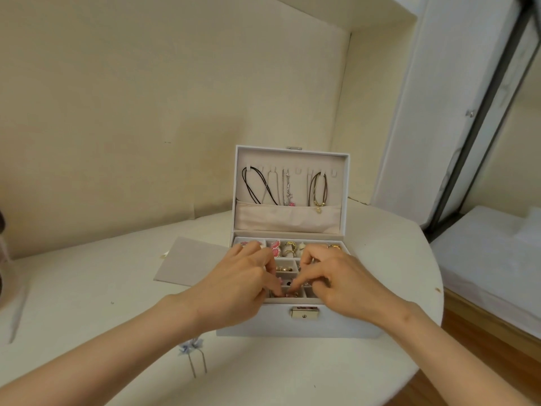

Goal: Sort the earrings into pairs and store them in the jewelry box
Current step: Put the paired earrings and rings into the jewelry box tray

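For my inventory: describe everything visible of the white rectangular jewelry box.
The smooth white jewelry box stands open on the white table, lid upright, necklaces hung above a beige pocket. Its lined tray is split into compartments holding rings and pink pieces. A gold clasp fronts it. The left hand and right hand reach into the front compartments.

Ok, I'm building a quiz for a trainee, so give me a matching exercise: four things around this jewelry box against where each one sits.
Things:
1 dark cord necklace
2 grey card
3 blue-flower hairpin
4 gold latch

Places:
A on the table, beside the jewelry box's left wall
B on the box's front wall
C hanging inside the open lid
D on the table, nearer the person than the box front

Pairs: 1-C, 2-A, 3-D, 4-B
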Tool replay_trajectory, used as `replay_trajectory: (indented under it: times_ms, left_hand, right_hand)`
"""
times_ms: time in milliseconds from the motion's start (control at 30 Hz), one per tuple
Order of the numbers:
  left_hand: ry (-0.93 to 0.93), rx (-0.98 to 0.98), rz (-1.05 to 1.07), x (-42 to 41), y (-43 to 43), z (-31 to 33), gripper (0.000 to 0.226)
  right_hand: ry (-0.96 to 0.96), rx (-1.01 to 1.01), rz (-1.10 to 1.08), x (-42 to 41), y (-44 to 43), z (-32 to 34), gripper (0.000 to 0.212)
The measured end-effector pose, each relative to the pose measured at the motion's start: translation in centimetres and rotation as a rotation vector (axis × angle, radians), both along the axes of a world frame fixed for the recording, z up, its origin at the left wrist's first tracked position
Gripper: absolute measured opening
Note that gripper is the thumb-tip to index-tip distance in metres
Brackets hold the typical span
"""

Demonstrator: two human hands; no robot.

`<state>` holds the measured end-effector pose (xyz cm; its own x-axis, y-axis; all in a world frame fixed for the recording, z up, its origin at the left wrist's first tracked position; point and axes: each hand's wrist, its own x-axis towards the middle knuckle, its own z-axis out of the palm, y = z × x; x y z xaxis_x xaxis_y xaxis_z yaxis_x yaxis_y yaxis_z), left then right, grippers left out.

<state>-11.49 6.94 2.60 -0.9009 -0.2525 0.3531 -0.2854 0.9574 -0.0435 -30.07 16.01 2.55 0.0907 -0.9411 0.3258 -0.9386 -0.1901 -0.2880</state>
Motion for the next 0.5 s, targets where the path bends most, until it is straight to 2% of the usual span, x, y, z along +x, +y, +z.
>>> replay_trajectory:
  times_ms: [233,367,500]
  left_hand:
    - [0.041,-0.139,0.027,0.01,-0.09,0.12,0.031]
    - [0.072,-0.112,0.03,0.16,-0.49,0.1,0.03]
    - [0.166,-0.04,0.029,0.64,-0.85,0.08,0.04]
  right_hand:
    - [0.077,0.043,-0.024,-0.01,0.3,0.07,0.05]
    - [0.03,0.02,-0.044,-0.05,0.58,0.22,0.053]
    - [-0.019,-0.015,-0.037,0.27,0.8,0.24,0.049]
